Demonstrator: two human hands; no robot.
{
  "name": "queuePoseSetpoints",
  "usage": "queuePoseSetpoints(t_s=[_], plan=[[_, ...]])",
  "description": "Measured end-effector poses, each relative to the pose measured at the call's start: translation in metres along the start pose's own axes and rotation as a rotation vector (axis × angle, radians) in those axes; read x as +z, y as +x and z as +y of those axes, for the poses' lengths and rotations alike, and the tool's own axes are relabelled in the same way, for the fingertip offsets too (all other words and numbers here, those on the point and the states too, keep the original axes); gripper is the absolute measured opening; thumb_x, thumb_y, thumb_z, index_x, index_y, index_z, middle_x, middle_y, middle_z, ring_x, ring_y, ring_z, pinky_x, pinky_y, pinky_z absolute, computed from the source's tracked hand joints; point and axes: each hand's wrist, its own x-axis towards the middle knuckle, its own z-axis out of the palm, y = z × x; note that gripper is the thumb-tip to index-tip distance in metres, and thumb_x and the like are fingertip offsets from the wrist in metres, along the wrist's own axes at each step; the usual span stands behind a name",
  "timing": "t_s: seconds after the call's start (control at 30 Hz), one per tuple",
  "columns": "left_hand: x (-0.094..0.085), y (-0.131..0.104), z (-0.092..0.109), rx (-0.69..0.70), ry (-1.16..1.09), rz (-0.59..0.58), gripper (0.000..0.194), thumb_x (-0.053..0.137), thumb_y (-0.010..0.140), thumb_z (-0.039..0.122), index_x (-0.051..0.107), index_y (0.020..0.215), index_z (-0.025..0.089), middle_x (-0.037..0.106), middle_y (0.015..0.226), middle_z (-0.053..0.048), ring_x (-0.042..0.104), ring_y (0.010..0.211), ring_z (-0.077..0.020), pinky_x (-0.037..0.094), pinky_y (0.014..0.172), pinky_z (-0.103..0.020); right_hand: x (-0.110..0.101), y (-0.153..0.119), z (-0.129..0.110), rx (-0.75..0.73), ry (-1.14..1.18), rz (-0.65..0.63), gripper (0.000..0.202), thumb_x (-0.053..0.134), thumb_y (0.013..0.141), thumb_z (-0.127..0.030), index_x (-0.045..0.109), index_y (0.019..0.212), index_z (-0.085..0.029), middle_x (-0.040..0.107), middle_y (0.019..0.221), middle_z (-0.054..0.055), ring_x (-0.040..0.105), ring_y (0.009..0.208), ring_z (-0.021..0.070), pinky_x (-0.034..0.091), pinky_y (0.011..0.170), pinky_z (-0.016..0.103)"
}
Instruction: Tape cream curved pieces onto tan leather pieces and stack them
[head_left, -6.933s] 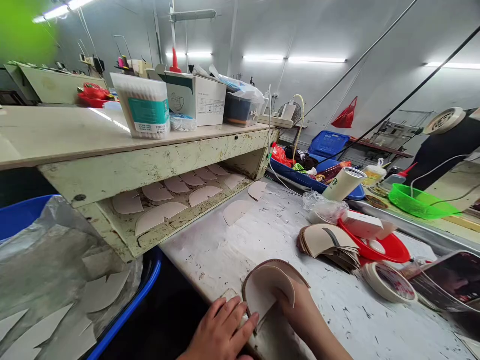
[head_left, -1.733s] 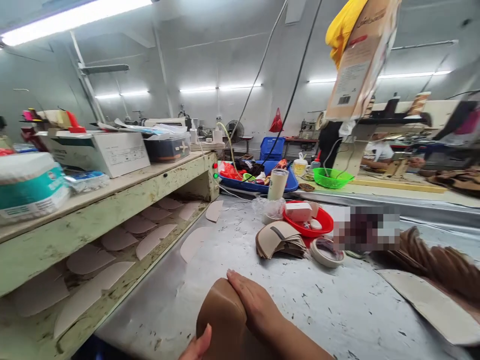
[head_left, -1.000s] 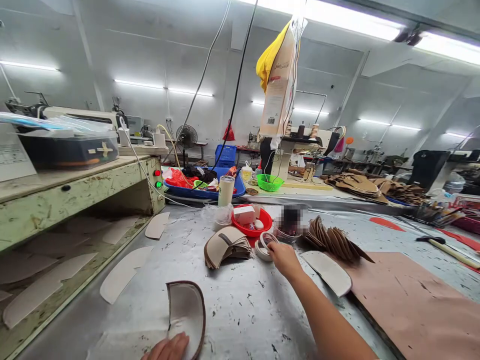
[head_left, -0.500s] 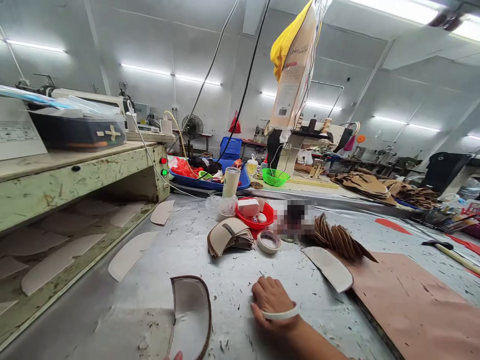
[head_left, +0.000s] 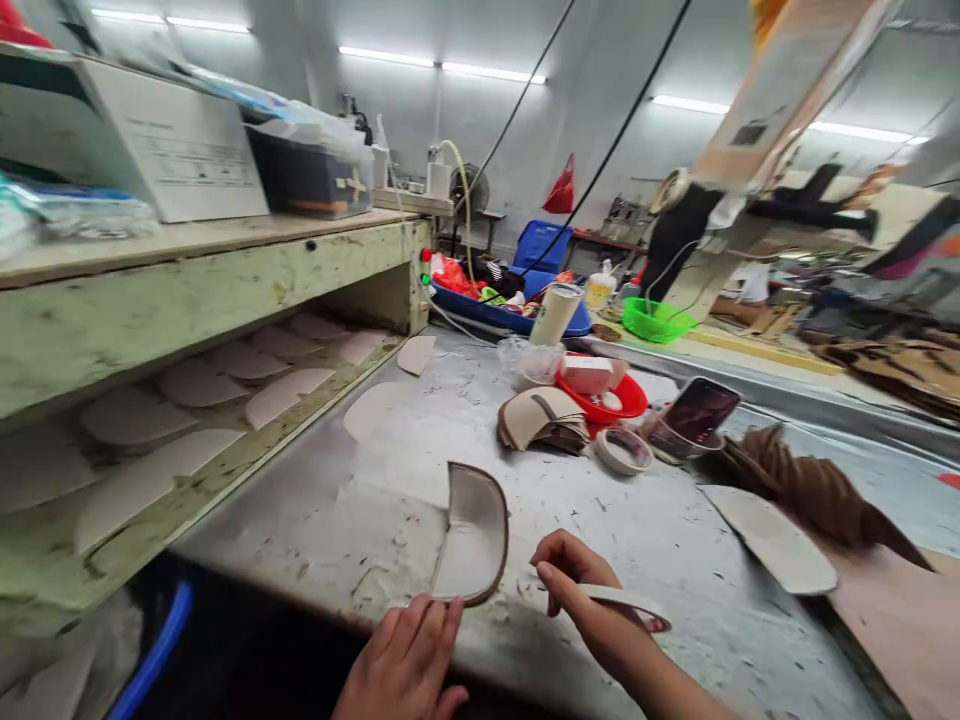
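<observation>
A curved white piece with a dark brown edge [head_left: 480,530] lies on the metal table. My left hand [head_left: 409,655] rests at its lower edge, fingers stretched out side by side and fingertips touching the rim. Just right of the piece is my right hand [head_left: 574,575], its fingers curled and thumb near the index finger; whether something small sits between them is too small to tell. A white bangle circles the right wrist. Farther back stand a stack of curved pieces [head_left: 541,418] and a roll of tape [head_left: 624,451].
Behind the tape are a red bowl [head_left: 626,400] and a phone [head_left: 701,408] propped in a clear cup. Brown folded pieces [head_left: 810,480] and a pale panel [head_left: 772,537] lie right. A shelf [head_left: 225,300] over more pale pieces borders the left.
The view has swung left, shifting things rightward. My left hand has come into view at the edged piece. My right hand has turned, and its fingers are now curled with the thumb near them.
</observation>
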Motion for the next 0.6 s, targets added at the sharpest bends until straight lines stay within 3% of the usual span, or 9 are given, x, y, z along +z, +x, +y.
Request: queuePoseSetpoints(t_s=[0.13,0.23,0.6], plan=[[-0.005,-0.006,0.011,-0.083,0.036,0.015,0.038,0.038,0.089,0.046,0.061,0.106,0.020,0.066,0.105,0.003,0.050,0.100,-0.0147,0.028,0.090,-0.029,0.050,0.002,-0.005,-0.108,-0.030,-0.093,0.009,0.045,0.071,-0.025,0.049,0.077,-0.020,0.055,0.068,0.000,0.050,0.063,0.0140,0.040,0.058,0.025],[-0.004,-0.015,0.016,-0.075,0.037,-0.002,0.037,0.037,0.089,0.044,0.061,0.103,0.019,0.067,0.102,0.003,0.049,0.099,-0.0148,0.029,0.088,-0.030,0.071,0.005,-0.005,-0.126,-0.130,-0.142,0.007,0.042,0.070,-0.020,0.049,0.074,-0.020,0.055,0.066,0.000,0.051,0.062,0.0138,0.040,0.058,0.025],[-0.007,-0.019,0.009,-0.016,0.037,-0.052,0.034,0.040,0.089,0.041,0.058,0.107,0.019,0.063,0.111,0.003,0.045,0.110,-0.0153,0.027,0.091,-0.031,0.084,0.009,-0.003,-0.113,-0.370,-0.131,0.009,0.042,0.071,-0.013,0.049,0.071,-0.020,0.060,0.067,0.001,0.055,0.062,0.0146,0.041,0.058,0.024]])
